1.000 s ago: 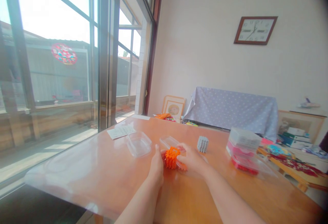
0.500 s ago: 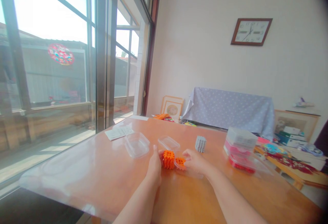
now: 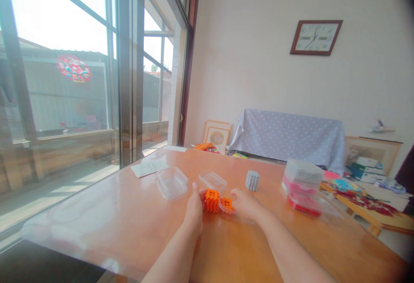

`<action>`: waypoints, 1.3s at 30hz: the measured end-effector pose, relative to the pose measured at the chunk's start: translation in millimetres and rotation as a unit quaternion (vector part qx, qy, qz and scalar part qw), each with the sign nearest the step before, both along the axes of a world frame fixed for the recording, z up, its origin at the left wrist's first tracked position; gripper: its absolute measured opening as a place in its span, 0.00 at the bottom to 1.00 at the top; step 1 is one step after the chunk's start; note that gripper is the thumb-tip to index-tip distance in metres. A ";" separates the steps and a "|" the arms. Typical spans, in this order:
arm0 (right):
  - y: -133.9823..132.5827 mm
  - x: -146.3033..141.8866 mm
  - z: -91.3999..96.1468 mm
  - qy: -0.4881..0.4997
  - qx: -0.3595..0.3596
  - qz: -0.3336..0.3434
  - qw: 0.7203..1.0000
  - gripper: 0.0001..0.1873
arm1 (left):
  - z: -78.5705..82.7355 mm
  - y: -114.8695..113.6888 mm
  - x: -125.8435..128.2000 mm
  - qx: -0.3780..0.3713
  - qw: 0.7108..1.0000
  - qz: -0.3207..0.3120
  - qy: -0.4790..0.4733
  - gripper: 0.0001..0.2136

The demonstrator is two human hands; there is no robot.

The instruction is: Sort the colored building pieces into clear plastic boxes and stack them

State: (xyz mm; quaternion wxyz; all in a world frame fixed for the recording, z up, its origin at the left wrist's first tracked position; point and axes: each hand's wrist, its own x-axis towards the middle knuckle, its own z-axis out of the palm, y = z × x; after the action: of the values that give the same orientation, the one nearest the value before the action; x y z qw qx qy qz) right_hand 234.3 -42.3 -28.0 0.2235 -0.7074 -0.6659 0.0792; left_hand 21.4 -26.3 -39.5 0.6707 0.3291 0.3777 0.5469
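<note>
An orange toothed plastic block (image 3: 212,200) stands on the wooden table (image 3: 136,227), with my left hand (image 3: 194,209) curled against its left side. Just to its right lies a clear shallow container with orange pieces in it (image 3: 227,205), and my right hand (image 3: 246,204) grips that container's right edge. Both forearms stretch forward from the bottom of the view. A grey toothed block (image 3: 252,180) stands alone behind my right hand.
An empty clear box (image 3: 171,182) and a clear lid (image 3: 212,180) lie behind my hands. A paper sheet (image 3: 148,168) is at the far left. Stacked clear boxes with red and pink contents (image 3: 302,188) stand at right. Windows run along the left.
The orange block was lifted between both hands; now it stands on the table. My right hand moved off it to the container of orange pieces.
</note>
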 end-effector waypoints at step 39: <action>-18.3 99.6 -28.9 0.197 0.122 -0.177 0.957 0.24 | 49.6 -17.8 -14.7 0.182 0.943 0.025 0.278 0.22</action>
State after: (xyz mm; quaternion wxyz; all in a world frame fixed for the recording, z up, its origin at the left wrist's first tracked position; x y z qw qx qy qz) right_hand 333.9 -60.6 -56.9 0.4453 -0.7514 -0.4778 0.0940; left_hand 6.7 -44.1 10.1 0.4537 0.5750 0.4516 0.5095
